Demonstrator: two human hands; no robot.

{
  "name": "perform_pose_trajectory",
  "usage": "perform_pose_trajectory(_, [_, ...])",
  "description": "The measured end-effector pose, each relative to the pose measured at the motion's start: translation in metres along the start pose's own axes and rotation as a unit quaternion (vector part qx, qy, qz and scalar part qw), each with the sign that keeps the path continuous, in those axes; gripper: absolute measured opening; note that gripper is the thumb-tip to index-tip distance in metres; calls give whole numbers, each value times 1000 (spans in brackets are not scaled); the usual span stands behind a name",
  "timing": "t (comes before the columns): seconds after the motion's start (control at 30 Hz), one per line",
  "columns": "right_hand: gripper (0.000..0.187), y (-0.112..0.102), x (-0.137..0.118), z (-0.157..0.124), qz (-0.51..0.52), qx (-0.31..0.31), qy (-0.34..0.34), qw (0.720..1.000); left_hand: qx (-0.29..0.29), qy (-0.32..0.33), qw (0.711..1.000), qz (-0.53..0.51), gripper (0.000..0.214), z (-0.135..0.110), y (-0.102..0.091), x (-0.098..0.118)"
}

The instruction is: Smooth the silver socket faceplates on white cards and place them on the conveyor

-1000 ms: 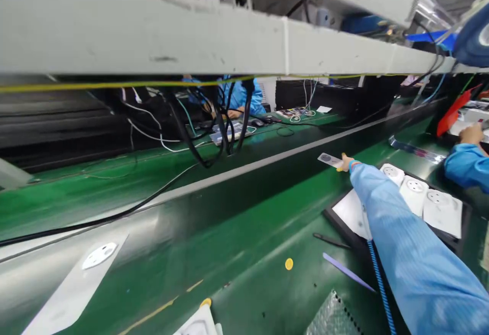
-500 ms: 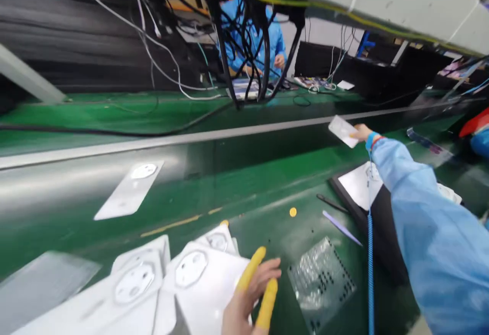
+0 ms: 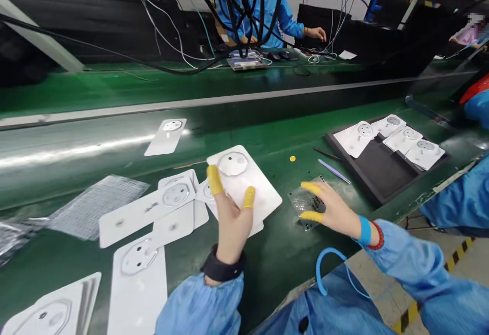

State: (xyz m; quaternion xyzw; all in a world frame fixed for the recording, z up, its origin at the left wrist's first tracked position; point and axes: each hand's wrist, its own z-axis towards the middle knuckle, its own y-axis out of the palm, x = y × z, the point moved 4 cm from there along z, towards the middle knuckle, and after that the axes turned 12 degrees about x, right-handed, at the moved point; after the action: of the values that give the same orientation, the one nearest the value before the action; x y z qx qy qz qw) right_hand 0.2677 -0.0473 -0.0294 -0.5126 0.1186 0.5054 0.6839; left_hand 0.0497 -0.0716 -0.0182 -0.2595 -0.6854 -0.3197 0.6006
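The left hand [image 3: 230,218] spreads its fingers over a white socket panel [image 3: 244,177], two yellow finger cots [image 3: 214,179] on the panel's face. The hand hides the panel's lower part, so whether it grips or only rests there is impossible to tell. That panel lies on a loose, overlapping heap of similar white panels [image 3: 175,207] on a green conveyor belt [image 3: 267,126]; the lowest one is cut off by the bottom edge of the view.

The right hand [image 3: 328,207] is open, its yellow-cotted fingertips at a transparent plastic sheet with black dots [image 3: 307,205]. Contact between them cannot be made out.

Further right, a black tray [image 3: 376,174] holds four white panels. A dark stylus [image 3: 326,154] and a pale purple strip [image 3: 334,172] lie beside it.

Across the belt, a co-worker in a blue smock [image 3: 277,14] sits behind hanging black cables [image 3: 244,9], which hide much of the torso.
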Motion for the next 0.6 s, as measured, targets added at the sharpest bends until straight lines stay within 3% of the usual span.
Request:
perform_pose_trajectory(0.1, [14,-1,26,-17,-28,39,-29,998,-28,-24,998,54,44,8,-11,-10])
perform_pose_trajectory(0.17, [11,-2,32,-18,-27,64,-42,997,-56,-48,994,81,30,3,-8,-19])
perform_pose_trajectory(0.37, [19,-21,9,-15,-2,116,-94,989,-140,-119,978,103,35,-32,19,-34])
perform_pose_trajectory(0.6, [31,-30,-1,-21,6,62,-166,984,-152,-197,964,91,30,-39,20,-47])
